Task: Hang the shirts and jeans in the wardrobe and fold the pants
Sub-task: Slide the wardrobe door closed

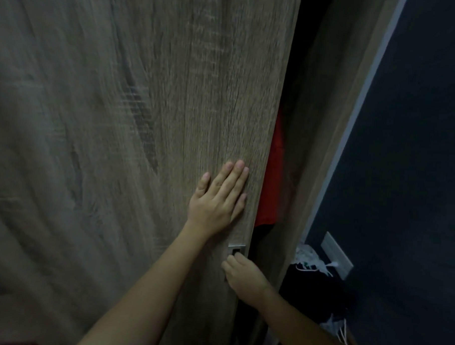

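Filling most of the frame, the wardrobe door stood drawn almost across the opening, leaving a narrow dark gap right of centre in which a red garment hung inside. The left hand lay flat against the door's wood near its right edge, fingers straight and together, while just below it the right hand curled its fingers into the recessed metal handle. Further out at lower right, a heap of dark clothes sat beside a white wall socket on the dark wall.
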`<state>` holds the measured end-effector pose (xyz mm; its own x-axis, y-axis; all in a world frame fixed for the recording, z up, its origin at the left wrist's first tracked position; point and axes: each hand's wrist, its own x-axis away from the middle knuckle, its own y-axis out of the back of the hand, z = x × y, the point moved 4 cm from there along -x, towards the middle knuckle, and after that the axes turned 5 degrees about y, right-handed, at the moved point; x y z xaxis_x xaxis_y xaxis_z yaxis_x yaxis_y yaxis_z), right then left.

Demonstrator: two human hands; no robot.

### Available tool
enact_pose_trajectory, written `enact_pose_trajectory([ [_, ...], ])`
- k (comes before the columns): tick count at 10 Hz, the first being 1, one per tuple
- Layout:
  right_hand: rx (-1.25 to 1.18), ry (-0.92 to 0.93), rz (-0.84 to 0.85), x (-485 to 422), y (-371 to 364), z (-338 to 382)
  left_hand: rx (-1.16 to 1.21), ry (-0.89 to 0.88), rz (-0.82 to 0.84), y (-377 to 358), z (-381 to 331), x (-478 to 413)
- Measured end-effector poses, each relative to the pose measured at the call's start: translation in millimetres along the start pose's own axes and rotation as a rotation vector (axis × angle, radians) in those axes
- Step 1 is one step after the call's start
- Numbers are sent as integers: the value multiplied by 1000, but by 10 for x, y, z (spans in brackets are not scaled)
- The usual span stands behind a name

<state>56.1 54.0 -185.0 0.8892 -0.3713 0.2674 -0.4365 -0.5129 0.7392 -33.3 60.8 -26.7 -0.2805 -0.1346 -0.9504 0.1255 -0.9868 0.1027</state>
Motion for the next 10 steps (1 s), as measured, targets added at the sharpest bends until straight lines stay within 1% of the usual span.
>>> enact_pose_trajectory([
  [1, 31, -10, -64, 184, -180, -103, 12, 4, 5, -91, -267, -76],
  [2, 22, -30, -79, 299, -282, -169, 27, 10, 10, -130, -428, -127],
  [4, -28, -58, -45, 508, -523, -298, 27, 13, 16, -190, -740, -234],
  [5, -43, -24, -50, 556, -601, -325, 35, 37, 13, -219, -835, -260],
  [6, -62, -19, -10, 566, -665, -322, 21, 38, 21, -225, -851, -257],
  [7, -75, -34, -25, 565, -712, -347, -15, 9, 71, -208, -855, -280],
  [8, -76, -33, -78, 617, -677, -407, 41, 41, 106, -190, -895, -309],
  [9, -221, -64, -115, 723, -480, -438, 259, 28, 231, 25, -813, -338],
  [10, -333, -111, -179, 786, -306, -483, 445, 20, 318, 215, -630, -258],
])
